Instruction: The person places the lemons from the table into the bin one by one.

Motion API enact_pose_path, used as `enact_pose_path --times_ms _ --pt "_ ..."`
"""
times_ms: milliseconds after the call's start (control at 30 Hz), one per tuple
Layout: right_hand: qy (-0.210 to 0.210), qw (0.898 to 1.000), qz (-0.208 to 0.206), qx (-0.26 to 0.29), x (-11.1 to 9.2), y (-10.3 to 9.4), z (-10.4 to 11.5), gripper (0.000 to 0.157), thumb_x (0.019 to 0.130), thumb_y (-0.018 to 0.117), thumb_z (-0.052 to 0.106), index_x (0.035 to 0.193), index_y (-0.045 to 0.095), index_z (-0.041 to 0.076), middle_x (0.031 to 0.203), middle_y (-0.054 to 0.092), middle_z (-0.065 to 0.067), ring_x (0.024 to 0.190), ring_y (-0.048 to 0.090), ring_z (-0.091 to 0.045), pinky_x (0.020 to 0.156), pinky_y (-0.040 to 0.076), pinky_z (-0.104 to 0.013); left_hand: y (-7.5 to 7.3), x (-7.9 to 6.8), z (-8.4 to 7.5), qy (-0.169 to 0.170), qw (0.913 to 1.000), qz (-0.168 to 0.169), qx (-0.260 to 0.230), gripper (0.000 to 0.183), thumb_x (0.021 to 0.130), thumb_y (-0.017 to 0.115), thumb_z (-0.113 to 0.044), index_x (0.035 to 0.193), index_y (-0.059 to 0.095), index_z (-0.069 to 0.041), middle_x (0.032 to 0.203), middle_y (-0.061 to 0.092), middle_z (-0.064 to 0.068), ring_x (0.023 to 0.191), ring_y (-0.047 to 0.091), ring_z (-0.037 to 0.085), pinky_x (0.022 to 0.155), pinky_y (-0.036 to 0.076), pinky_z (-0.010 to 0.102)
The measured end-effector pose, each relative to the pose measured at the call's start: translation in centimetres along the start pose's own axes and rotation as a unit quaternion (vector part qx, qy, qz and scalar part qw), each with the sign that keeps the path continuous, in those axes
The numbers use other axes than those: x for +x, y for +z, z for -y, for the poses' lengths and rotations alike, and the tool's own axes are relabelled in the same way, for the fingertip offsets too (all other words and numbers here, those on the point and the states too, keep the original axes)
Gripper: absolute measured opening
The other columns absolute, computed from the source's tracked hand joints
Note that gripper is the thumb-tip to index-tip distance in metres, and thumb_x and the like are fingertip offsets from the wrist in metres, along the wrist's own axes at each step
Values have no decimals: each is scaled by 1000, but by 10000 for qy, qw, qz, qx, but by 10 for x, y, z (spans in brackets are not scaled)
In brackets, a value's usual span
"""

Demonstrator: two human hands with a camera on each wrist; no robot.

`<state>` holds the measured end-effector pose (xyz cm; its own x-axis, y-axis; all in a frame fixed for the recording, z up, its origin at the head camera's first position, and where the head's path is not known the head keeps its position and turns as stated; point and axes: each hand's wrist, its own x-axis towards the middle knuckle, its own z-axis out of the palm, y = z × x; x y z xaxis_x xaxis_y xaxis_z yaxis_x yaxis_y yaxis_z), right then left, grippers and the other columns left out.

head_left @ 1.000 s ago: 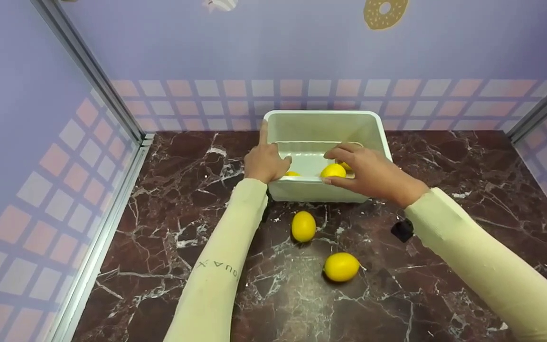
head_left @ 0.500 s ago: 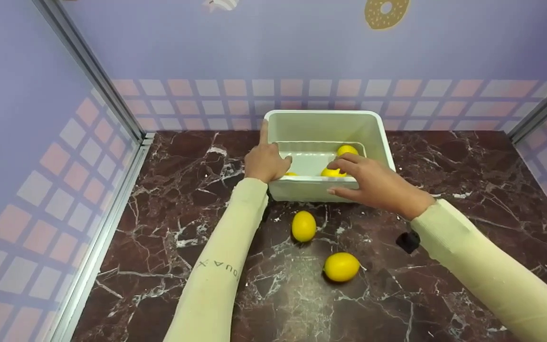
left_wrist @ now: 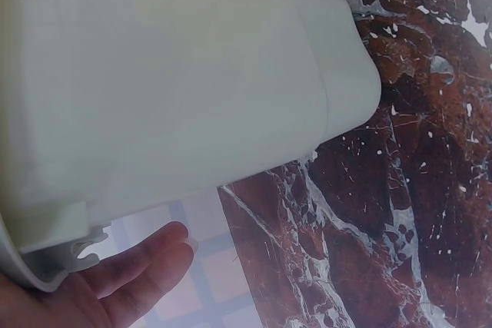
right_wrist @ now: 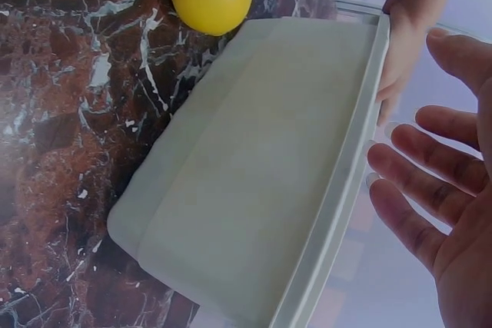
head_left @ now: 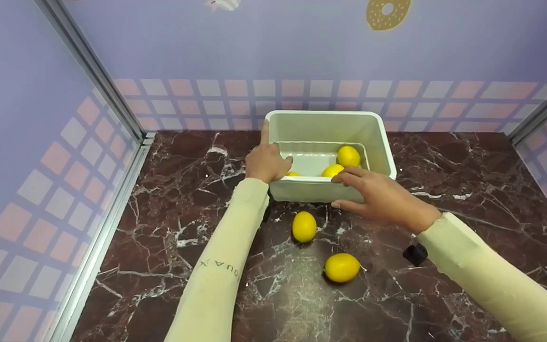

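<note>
A white plastic bin (head_left: 311,190) stands near the back wall. My left hand (head_left: 266,162) holds its left rim, thumb over the inside and index finger stretched along the edge. The left wrist view shows other fingers (left_wrist: 150,270) outside the bin below the rim. My right hand (head_left: 382,197) hovers at the front rim, fingers spread and relaxed around nothing, as the right wrist view confirms. Inside the bin lie a lemon (head_left: 349,156) at the right, a second lemon (head_left: 332,170) at the front and another lemon (head_left: 293,174) mostly hidden behind the front wall.
On the dark marbled tabletop (head_left: 183,285), one lemon (head_left: 304,226) lies just in front of the bin and another lemon (head_left: 342,267) closer to me. A tiled wall (head_left: 207,102) rises behind the bin, with a side wall (head_left: 31,190) at the left.
The right hand has let go of the lemon at the bin's front and drawn back toward me and to the right. My left hand stays at the rim.
</note>
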<state>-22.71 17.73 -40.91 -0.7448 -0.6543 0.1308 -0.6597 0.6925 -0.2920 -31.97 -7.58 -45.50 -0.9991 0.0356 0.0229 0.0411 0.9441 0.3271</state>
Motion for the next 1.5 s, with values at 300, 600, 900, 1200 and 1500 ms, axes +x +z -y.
enact_pose_path --times_ms 300,600,900,1200,1500 --pt "-43 9999 69 94 -9 5 2 49 90 63 47 125 61 14 125 61 -3 100 65 -20 87 54 -39 -1 1 0 -76 10000 49 33 51 88 57 -47 118 69 -8 165 0 -2 86 66 31 71 54 47" --pt "137 9995 231 170 -20 12 4 53 90 58 55 131 58 21 130 60 3 109 63 -18 94 52 -40 -3 2 -1 -81 9999 74 78 51 88 56 -46 119 69 -8 165 -2 -2 87 66 31 72 54 47" --pt "-44 9998 161 50 -26 22 4 49 90 60 51 128 60 20 122 60 6 93 62 -9 84 54 -33 -2 3 2 -110 9999 62 92 51 87 56 -46 119 68 -8 165 -2 -3 88 66 32 73 54 48" --pt "-264 9995 142 91 -36 34 0 48 87 66 47 124 61 17 111 61 6 72 57 -2 72 54 -27 -3 0 0 -83 9999 107 105 53 88 55 -47 120 67 -7 165 -2 -2 90 66 31 75 54 47" --pt "-70 9988 452 179 -45 47 -1 45 86 68 46 124 61 23 116 60 10 85 61 -3 80 55 -28 -3 1 0 -94 9998 140 137 54 88 55 -48 122 66 -8 165 -2 -1 82 65 28 69 54 45"
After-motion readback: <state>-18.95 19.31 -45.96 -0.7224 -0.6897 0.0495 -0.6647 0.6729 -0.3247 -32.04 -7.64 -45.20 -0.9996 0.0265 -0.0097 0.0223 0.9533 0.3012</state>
